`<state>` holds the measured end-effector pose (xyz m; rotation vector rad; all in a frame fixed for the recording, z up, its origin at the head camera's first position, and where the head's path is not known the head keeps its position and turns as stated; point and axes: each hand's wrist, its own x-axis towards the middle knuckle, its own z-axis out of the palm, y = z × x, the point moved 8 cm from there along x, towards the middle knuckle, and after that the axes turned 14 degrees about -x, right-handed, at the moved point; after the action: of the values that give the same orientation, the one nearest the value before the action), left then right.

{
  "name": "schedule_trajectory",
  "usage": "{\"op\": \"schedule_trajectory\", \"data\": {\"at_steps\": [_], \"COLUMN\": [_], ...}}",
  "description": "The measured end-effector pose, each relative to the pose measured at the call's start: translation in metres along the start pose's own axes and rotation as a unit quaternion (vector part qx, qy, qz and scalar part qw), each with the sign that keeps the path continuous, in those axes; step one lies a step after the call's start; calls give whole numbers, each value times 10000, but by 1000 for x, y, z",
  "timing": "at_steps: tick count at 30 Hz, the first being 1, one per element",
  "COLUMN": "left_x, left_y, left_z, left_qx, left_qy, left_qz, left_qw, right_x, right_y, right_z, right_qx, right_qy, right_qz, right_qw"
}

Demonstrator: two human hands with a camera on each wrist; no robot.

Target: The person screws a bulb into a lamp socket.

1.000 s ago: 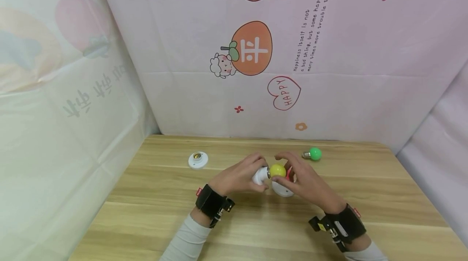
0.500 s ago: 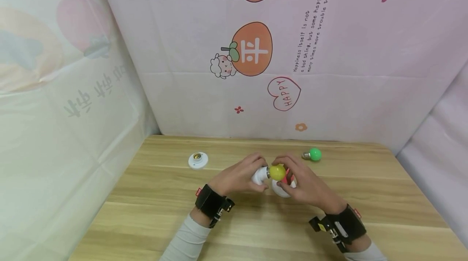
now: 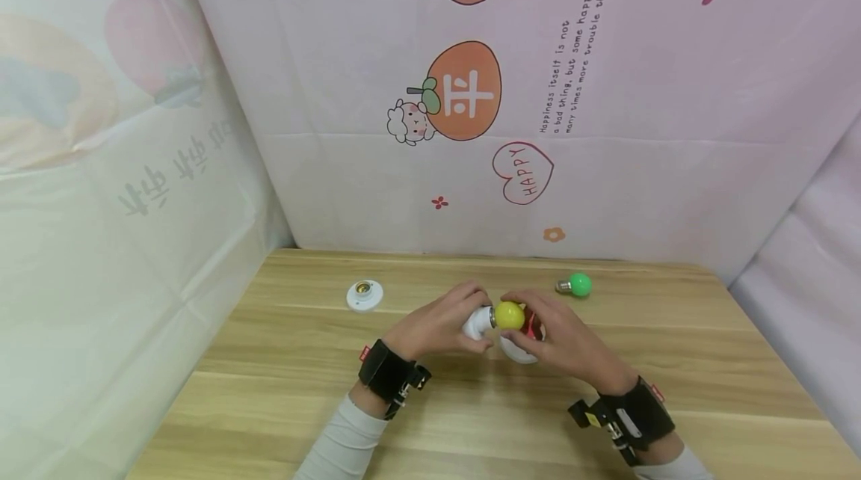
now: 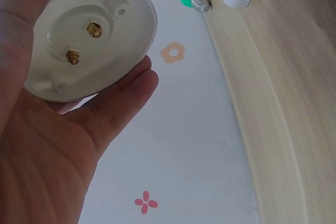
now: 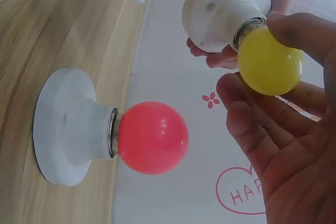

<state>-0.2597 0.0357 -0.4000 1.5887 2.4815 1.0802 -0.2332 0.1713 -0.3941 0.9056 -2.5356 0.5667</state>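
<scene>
Up off the table, my left hand (image 3: 447,321) grips a white lamp holder (image 5: 210,17) by its round base. The left wrist view shows the underside of that base (image 4: 123,35), with two brass terminals. A yellow light bulb (image 5: 270,61) sits in the holder's socket, its metal collar partly showing. Thumb and fingers of my right hand (image 3: 565,334) curl about the yellow bulb's glass, the thumb on one side and fingertips on the other. Below and beyond stands a second lamp holder (image 5: 65,127) with a red bulb (image 5: 152,137) in it, partly hidden by my right hand in the head view.
At the back left of the wooden table (image 3: 282,375) lies another white lamp holder (image 3: 365,295), its socket facing up. A green bulb (image 3: 580,285) lies on its side at the back right. A printed cloth (image 3: 350,188) hangs behind the table.
My right hand's index finger and thumb have drawn in from a wider spread and shifted around the yellow bulb. The left hand and its lamp holder stay nearly still.
</scene>
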Motion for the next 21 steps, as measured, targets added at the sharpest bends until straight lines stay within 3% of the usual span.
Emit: {"op": "schedule_trajectory", "data": {"at_steps": [13, 21], "left_x": [0, 0], "left_y": [0, -1], "left_z": [1, 2], "left_qx": [48, 53], "left_qy": [-58, -64], "left_qz": [-68, -63], "left_qw": [9999, 9999], "right_x": [1, 1], "right_y": [2, 1], "right_z": [1, -1], "right_qx": [-97, -175], "right_qy": [-123, -1], "right_qz": [357, 292], "right_qw": [9992, 9994]}}
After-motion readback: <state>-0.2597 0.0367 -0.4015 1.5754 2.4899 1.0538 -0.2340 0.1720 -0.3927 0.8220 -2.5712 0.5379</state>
